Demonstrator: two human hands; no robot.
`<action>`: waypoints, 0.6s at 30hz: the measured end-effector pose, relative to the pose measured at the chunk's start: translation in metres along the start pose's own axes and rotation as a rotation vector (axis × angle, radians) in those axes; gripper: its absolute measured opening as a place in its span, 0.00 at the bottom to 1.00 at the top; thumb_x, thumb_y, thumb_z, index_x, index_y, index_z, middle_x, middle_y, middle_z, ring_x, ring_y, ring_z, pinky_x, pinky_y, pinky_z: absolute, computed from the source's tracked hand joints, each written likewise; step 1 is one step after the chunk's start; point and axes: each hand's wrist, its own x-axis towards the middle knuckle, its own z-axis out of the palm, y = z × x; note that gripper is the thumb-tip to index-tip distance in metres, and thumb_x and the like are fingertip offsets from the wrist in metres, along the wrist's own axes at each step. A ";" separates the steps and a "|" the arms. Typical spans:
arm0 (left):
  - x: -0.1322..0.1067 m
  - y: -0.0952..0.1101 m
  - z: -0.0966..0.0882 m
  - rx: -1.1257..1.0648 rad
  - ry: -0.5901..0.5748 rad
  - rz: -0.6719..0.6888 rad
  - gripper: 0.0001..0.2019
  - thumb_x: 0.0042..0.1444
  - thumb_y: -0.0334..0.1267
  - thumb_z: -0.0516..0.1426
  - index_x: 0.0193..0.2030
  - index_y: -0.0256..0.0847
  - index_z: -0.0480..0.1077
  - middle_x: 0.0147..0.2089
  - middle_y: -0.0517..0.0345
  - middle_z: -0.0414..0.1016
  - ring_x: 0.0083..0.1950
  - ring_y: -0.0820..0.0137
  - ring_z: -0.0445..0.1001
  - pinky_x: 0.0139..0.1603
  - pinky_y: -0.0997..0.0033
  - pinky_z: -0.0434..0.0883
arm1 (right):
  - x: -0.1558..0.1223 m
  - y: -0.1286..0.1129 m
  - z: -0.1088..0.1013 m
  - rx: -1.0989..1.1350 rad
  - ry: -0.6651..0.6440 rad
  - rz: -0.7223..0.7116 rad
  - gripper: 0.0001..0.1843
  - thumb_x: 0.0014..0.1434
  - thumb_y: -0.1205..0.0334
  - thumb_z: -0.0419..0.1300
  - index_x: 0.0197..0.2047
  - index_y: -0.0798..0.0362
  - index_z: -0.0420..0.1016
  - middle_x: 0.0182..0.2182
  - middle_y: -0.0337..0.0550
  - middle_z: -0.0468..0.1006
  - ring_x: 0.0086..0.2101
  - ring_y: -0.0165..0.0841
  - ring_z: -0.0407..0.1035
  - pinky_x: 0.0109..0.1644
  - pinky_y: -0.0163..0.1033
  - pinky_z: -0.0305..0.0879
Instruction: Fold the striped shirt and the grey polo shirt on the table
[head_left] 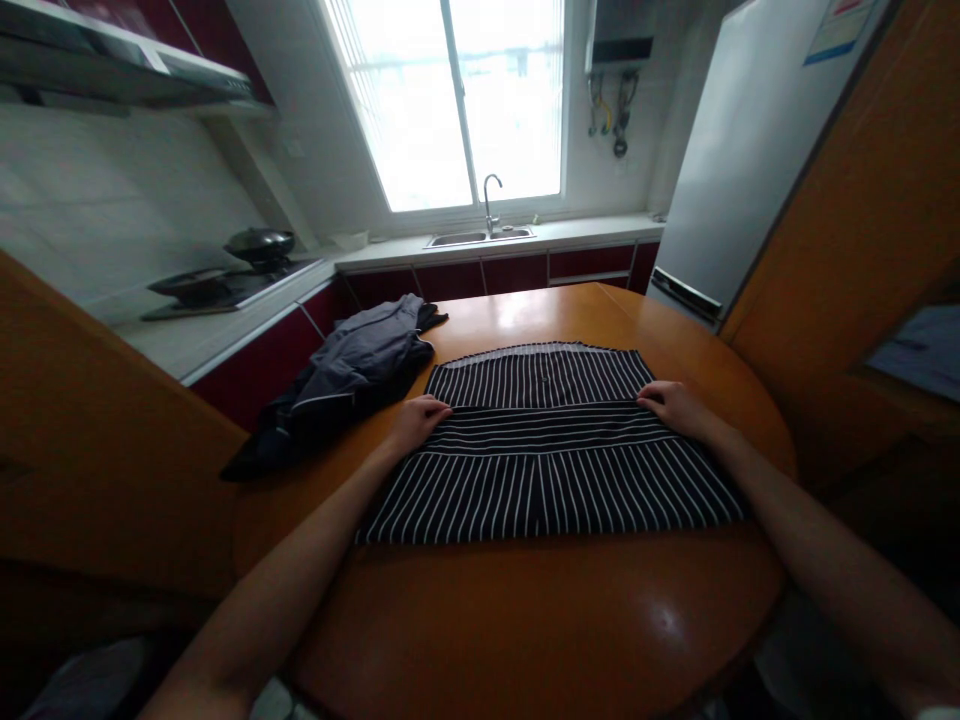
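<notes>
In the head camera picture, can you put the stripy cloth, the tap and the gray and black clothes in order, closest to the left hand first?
1. Stripy cloth: pinched in the left hand.
2. Gray and black clothes: to the hand's left, on the table.
3. Tap: far across, by the window.

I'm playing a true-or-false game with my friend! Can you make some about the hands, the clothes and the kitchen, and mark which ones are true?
1. The left hand pinches the striped cloth. True.
2. The right hand holds a spoon. False: it pinches the striped cloth too.
3. The grey clothes lie to the left of the striped cloth. True.
4. The table is square. False: its edge is rounded.
5. The tap is by the window. True.
</notes>
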 end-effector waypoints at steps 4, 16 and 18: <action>-0.002 0.024 -0.014 0.063 0.025 0.055 0.26 0.64 0.57 0.53 0.54 0.37 0.76 0.53 0.45 0.77 0.54 0.58 0.76 0.59 0.57 0.71 | -0.002 -0.013 -0.013 -0.101 0.062 0.023 0.15 0.64 0.55 0.56 0.45 0.54 0.80 0.44 0.53 0.81 0.44 0.43 0.75 0.52 0.49 0.70; -0.081 0.193 0.097 0.297 -0.303 0.353 0.31 0.72 0.42 0.40 0.78 0.35 0.39 0.78 0.43 0.42 0.79 0.58 0.39 0.76 0.47 0.45 | -0.079 -0.202 0.085 -0.005 0.010 -0.272 0.40 0.71 0.50 0.47 0.78 0.44 0.32 0.73 0.47 0.53 0.71 0.46 0.47 0.72 0.60 0.47; -0.086 0.187 0.100 0.330 -0.291 0.350 0.31 0.72 0.43 0.40 0.78 0.36 0.38 0.78 0.44 0.41 0.79 0.59 0.38 0.77 0.48 0.43 | -0.085 -0.190 0.092 -0.052 -0.037 -0.233 0.42 0.70 0.44 0.48 0.78 0.46 0.33 0.74 0.49 0.48 0.72 0.48 0.43 0.73 0.62 0.42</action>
